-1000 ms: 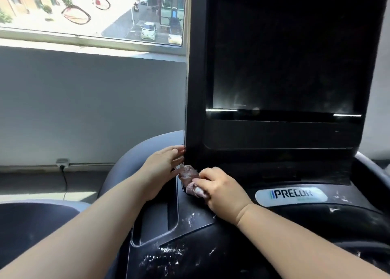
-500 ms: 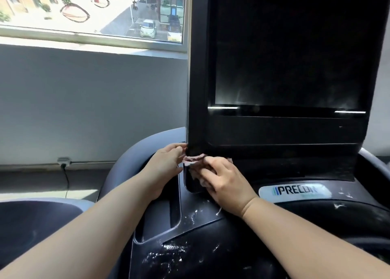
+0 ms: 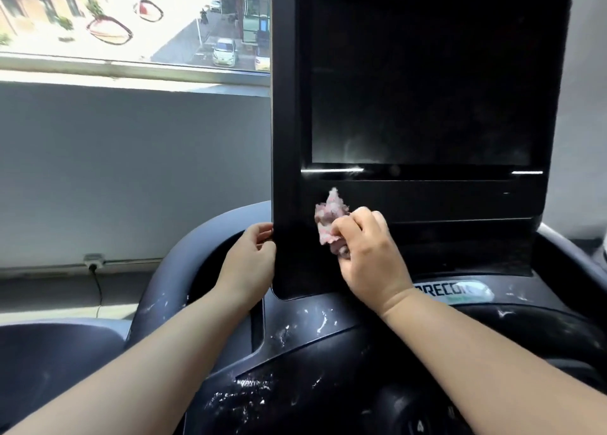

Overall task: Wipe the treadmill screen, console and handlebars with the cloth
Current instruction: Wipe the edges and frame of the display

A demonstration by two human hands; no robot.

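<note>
A: Cloth (image 3: 328, 219) – where's it seen?
B: Bunched up, pink & white, pressed to the dark panel just below the screen (image 3: 420, 89), toward its lower-left corner. It's pinched by the right hand (image 3: 369, 258), fingers curled round it. 1 tuft is left sticking up above the knuckles.
A: Left hand (image 3: 249, 263)?
B: Clamped on the screen's left edge, near the bottom. Fingers are curled round that edge.
A: Console (image 3: 312, 332)?
B: Spread out below the screen, black, flecked w/ white specks & smears. A "PRECOR" badge (image 3: 460, 291) is set just below the screen, partly hidden by the right wrist.
A: Handlebars?
B: 1 grey curved bar (image 3: 184, 263) is seen left of the screen, beside the left hand, also speckled.
A: Anything else?
B: A window (image 3: 131, 17) up & left of the screen, w/ parked cars outside. A wall socket (image 3: 93, 257) w/ a cord plugged in is seen low & left of the screen.
</note>
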